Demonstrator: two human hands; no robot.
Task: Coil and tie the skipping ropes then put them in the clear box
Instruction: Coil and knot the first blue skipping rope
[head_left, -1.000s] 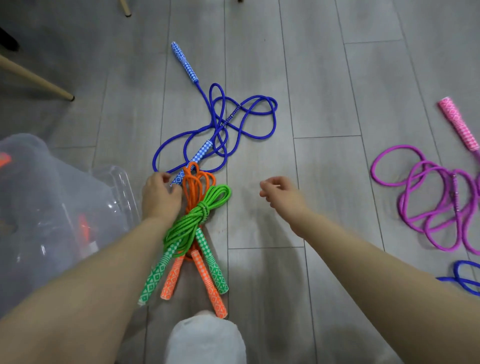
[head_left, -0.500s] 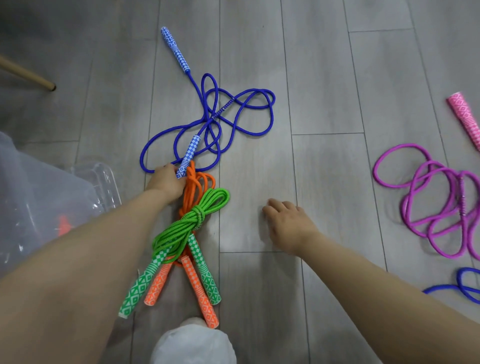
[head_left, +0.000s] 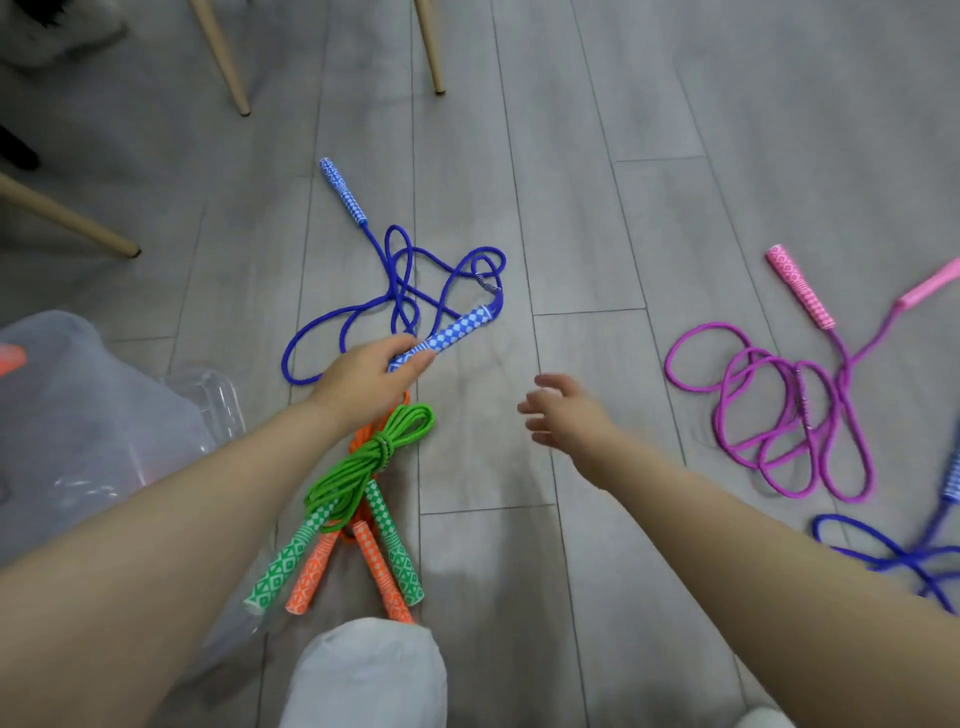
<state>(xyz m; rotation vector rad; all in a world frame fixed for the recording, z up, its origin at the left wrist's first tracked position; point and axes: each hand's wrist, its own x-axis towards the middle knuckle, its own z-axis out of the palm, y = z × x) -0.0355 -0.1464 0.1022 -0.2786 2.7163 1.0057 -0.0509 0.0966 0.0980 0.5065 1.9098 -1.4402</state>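
My left hand (head_left: 371, 376) grips one patterned handle (head_left: 452, 332) of a loose blue skipping rope (head_left: 400, 280), lifted off the grey floor. The rope's other handle (head_left: 344, 190) lies farther away. My right hand (head_left: 563, 410) hovers empty to the right, fingers spread and blurred. A tied green rope (head_left: 374, 467) lies over a tied orange rope (head_left: 363, 551) under my left forearm. The clear box (head_left: 208, 400) stands at the left.
A loose purple rope (head_left: 779, 421) with pink handles (head_left: 800, 286) sprawls at the right. Another blue rope (head_left: 893, 556) lies at the right edge. Wooden chair legs (head_left: 223, 62) stand at the back and left. My knee (head_left: 363, 675) shows at the bottom.
My left hand has taken hold of the blue rope's near handle and raised it, swinging it to the right. My right hand rose off the floor.
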